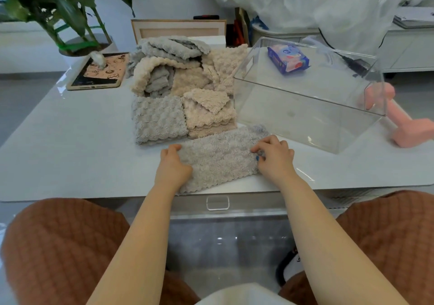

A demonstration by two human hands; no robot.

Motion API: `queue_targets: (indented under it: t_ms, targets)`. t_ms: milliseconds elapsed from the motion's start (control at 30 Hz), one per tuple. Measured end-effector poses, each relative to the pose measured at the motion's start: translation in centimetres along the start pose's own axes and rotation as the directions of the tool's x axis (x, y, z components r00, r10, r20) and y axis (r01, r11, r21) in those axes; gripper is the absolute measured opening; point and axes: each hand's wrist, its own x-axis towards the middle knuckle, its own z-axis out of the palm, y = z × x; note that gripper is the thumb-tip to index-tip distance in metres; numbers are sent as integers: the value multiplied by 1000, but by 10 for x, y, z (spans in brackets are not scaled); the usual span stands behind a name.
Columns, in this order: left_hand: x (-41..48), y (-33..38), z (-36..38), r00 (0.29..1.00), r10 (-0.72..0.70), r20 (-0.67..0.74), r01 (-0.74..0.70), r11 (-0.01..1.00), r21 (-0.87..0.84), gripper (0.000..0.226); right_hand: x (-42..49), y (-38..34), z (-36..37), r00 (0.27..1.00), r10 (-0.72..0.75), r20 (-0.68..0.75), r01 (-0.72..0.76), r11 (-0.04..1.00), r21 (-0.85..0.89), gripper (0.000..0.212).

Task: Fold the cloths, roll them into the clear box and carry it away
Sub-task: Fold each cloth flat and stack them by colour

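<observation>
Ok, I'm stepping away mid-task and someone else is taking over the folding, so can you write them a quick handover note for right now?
Hands: left hand grips the left end of a grey cloth folded into a strip at the near edge of the table. Right hand pinches it near the right end.
Clear box stands to the right, with no cloths in it.
Done: a folded grey square and a beige stack lie just behind the strip.
Left: roll the strip, fold the loose pile at the back, roll everything into the box, carry it away.
</observation>
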Motion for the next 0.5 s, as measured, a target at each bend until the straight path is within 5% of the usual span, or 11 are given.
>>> queue_targets:
  t_ms: [133, 233, 400, 500]
  targets:
    - [-1, 3, 0, 980, -149, -131, 151, 989, 2, 79, 1, 6, 0, 992, 108, -61, -108, 994, 3, 39]
    - [1, 2, 0, 959, -247, -138, 254, 967, 37, 80, 4, 8, -2, 962, 273, -20, -266, 948, 176, 54]
    - [9, 1, -4, 969, -248, 1, 242, 948, -206, 25, 11, 5, -14, 901, 371, 226, -427, 852, 302, 44]
    - [10, 4, -17, 962, -270, 42, 264, 880, -394, 29, 14, 2, -17, 880, 359, 311, -464, 790, 402, 42]
